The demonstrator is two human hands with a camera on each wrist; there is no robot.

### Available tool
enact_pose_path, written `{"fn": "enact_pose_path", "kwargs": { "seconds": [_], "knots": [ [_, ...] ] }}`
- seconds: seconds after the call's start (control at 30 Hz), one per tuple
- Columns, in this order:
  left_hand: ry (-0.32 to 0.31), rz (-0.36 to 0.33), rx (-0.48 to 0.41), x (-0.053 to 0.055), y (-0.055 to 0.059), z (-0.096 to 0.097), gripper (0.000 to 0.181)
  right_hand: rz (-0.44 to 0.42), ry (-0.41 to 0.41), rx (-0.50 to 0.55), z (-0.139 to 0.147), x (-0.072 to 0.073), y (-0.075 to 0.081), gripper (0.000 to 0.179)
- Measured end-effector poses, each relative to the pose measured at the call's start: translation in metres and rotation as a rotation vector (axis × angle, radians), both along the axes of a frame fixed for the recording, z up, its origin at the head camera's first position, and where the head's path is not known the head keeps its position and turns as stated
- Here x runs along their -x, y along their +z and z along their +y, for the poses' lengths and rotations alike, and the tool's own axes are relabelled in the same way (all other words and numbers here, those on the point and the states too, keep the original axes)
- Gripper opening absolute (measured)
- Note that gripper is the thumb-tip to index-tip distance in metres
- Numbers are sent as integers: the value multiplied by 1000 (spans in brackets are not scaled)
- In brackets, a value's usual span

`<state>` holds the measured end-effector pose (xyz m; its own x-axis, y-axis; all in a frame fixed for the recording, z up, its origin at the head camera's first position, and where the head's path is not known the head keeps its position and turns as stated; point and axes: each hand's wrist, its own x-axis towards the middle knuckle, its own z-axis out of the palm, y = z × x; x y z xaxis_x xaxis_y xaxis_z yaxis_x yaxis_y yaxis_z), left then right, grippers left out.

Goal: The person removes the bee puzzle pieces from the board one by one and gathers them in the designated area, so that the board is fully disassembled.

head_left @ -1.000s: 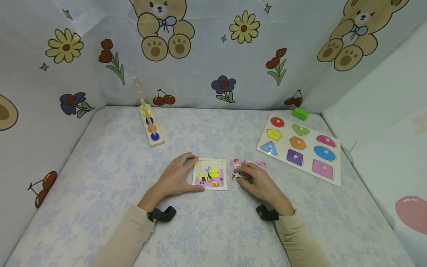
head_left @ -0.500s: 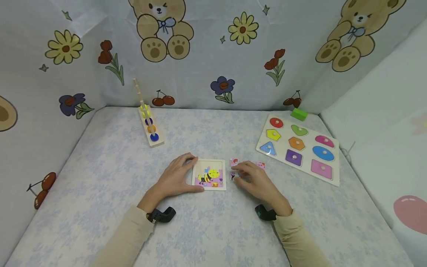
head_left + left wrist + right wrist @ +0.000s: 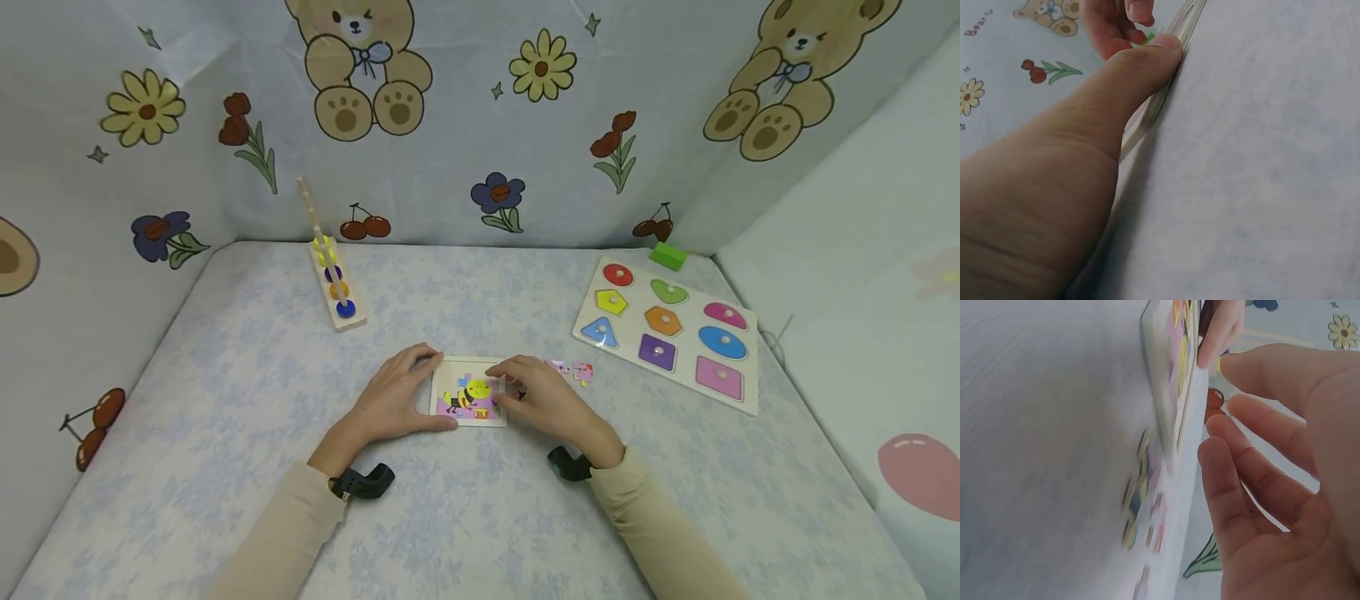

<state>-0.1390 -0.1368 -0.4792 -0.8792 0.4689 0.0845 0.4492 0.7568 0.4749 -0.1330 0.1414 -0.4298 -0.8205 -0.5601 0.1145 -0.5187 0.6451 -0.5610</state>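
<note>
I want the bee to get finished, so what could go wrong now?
The right hand has its fingers over the right side of the puzzle frame, so it might bump the bee picture. It could also nudge the loose pieces lying nearby. If the left hand let go, the frame might slide.

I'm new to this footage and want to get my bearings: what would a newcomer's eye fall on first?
Probably the big cartoon bears printed on the backdrop, at the top of the head view. Next, likely the shape board with its brightly colored pieces, at the far right of the table. Then, near the middle, the small bee puzzle, its left side held by the left hand.
</note>
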Motion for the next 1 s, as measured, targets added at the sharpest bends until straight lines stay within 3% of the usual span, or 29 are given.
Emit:
{"fn": "enact_pose_path", "kwargs": {
  "seconds": [0.5, 1.0],
  "knots": [
    [-8, 3, 4, 1, -1, -1, 117, -45, 39, 13, -28, 11, -6, 36],
    [-14, 21, 1, 1, -1, 0, 115, -3, 52, -29, -30, 9, -14, 40]
  ]
}}
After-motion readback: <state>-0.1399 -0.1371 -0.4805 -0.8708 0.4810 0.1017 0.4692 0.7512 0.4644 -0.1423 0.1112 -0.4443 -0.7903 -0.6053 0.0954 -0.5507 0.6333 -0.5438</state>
